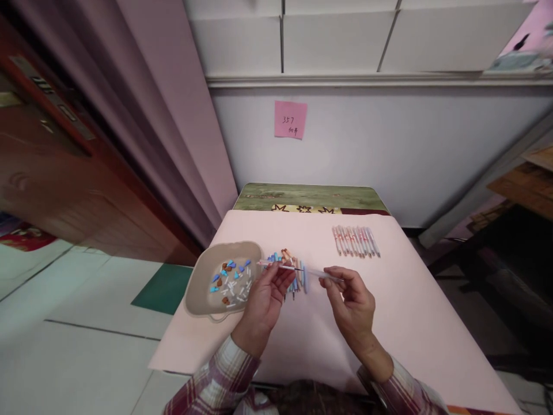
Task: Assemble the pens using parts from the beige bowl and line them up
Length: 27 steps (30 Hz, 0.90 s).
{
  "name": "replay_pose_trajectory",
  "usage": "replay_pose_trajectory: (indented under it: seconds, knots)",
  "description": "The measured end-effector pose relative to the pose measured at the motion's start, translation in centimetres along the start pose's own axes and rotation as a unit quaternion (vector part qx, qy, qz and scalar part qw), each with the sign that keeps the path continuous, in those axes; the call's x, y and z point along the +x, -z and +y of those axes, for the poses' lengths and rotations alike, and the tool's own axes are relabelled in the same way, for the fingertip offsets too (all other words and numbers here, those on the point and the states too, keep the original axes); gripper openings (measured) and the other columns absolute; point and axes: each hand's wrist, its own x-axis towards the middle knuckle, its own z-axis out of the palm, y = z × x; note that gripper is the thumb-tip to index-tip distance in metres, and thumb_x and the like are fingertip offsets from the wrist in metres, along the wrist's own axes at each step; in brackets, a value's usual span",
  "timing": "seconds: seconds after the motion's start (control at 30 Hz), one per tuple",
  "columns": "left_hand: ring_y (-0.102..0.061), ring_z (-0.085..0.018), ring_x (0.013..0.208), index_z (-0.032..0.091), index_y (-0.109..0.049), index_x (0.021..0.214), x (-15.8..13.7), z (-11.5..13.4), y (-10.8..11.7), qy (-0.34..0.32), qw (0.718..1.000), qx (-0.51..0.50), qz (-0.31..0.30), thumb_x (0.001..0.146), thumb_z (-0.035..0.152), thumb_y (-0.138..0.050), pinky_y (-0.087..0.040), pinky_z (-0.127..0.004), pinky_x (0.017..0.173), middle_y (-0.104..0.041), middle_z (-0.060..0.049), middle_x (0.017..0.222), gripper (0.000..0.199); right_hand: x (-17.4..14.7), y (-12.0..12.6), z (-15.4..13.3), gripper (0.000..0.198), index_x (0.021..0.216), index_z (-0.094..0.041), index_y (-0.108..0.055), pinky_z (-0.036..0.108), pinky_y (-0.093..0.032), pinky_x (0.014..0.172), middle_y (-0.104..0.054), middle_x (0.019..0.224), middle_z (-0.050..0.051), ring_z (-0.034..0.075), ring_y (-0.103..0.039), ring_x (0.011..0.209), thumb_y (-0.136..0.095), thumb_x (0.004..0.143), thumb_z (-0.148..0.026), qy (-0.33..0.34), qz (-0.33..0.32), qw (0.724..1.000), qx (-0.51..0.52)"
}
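My left hand (266, 297) pinches a thin white pen refill (283, 266) that points to the right, with a pinkish piece at its left end. In my right hand (352, 294) is a clear pen barrel (318, 274), held between thumb and fingers and blurred at its left end. The refill's dark tip lies close to the barrel's end; whether they touch I cannot tell. Just behind and below my hands, a pile of blue and brown pen parts (301, 276) lies on the table, partly covered by my left hand.
A beige basin (194, 288) to the left holds small blue, brown and white pieces. At the right back, several pens (355, 241) lie side by side in a row. Pink paper covers the table (415, 311). A pink note (291, 120) is stuck to the wall.
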Motion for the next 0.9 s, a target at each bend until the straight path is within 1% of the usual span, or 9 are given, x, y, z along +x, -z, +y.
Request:
replay_pose_trajectory:
  seconds: [0.17,0.3,0.43,0.53,0.63,0.77,0.9]
  knots:
    - [-0.07,-0.017,0.073,0.01,-0.066,0.079,-0.3,-0.2,-0.2,-0.006,1.0,0.004,-0.006,0.085,0.012,-0.061,-0.058,-0.031,0.074,-0.073,-0.009,0.078,0.008,0.0,-0.1,0.2,0.016,0.101,-0.02,-0.061,0.031,-0.061,0.072,-0.069,0.095,0.006,0.018,-0.071,0.078,-0.064,0.087,-0.025,-0.011,-0.015,1.0,0.011]
    - [-0.07,-0.017,0.073,0.011,-0.065,0.079,-0.3,-0.8,-0.3,0.002,1.0,0.012,-0.009,0.084,0.013,-0.063,-0.058,-0.032,0.074,-0.073,-0.008,0.077,0.005,0.0,-0.1,0.4,0.015,0.101,-0.02,-0.061,0.031,-0.061,0.072,-0.069,0.095,0.006,0.018,-0.071,0.077,-0.064,0.087,-0.026,-0.01,-0.02,1.0,0.003]
    - [-0.07,-0.018,0.075,0.012,-0.065,0.083,-0.2,-1.3,-0.3,0.003,0.999,0.014,-0.029,0.082,0.014,-0.065,-0.058,-0.032,0.074,-0.073,-0.008,0.08,0.003,0.0,-0.2,0.7,0.016,0.101,-0.02,-0.061,0.031,-0.06,0.075,-0.068,0.095,0.006,0.018,-0.071,0.081,-0.063,0.086,-0.024,-0.007,-0.036,0.999,-0.003]
    - [-0.07,-0.018,0.078,0.012,-0.064,0.085,-0.3,-1.6,-0.4,0.001,0.999,0.018,-0.041,0.08,0.015,-0.068,-0.058,-0.033,0.076,-0.073,-0.008,0.083,0.007,-0.1,-0.4,0.8,0.016,0.103,-0.02,-0.06,0.032,-0.06,0.079,-0.067,0.097,0.006,0.018,-0.069,0.086,-0.061,0.087,-0.023,0.002,-0.063,0.998,-0.009]
    - [-0.07,-0.018,0.079,0.013,-0.063,0.086,-0.6,-1.8,-0.5,-0.004,0.999,0.023,-0.044,0.077,0.016,-0.072,-0.058,-0.032,0.076,-0.073,-0.007,0.084,0.014,-0.2,-0.5,0.8,0.017,0.104,-0.021,-0.06,0.031,-0.06,0.078,-0.067,0.096,0.005,0.017,-0.069,0.085,-0.06,0.087,-0.021,0.017,-0.078,0.996,-0.028]
    - [-0.069,-0.017,0.079,0.014,-0.061,0.086,-1.0,-2.2,-0.6,-0.007,0.998,0.038,-0.057,0.075,0.019,-0.075,-0.057,-0.031,0.077,-0.073,-0.007,0.085,0.019,-0.2,-0.4,0.7,0.015,0.102,-0.021,-0.062,0.029,-0.059,0.075,-0.069,0.091,0.004,0.017,-0.069,0.081,-0.06,0.087,-0.021,0.046,-0.084,0.993,-0.076]
    - [-0.069,-0.017,0.079,0.015,-0.061,0.086,-1.1,-2.4,-0.7,-0.011,0.997,0.052,-0.051,0.073,0.022,-0.077,-0.056,-0.03,0.076,-0.073,-0.007,0.086,0.022,0.0,0.1,1.0,0.014,0.101,-0.021,-0.062,0.03,-0.057,0.074,-0.069,0.089,0.004,0.017,-0.067,0.08,-0.06,0.087,-0.02,0.076,-0.075,0.988,-0.112]
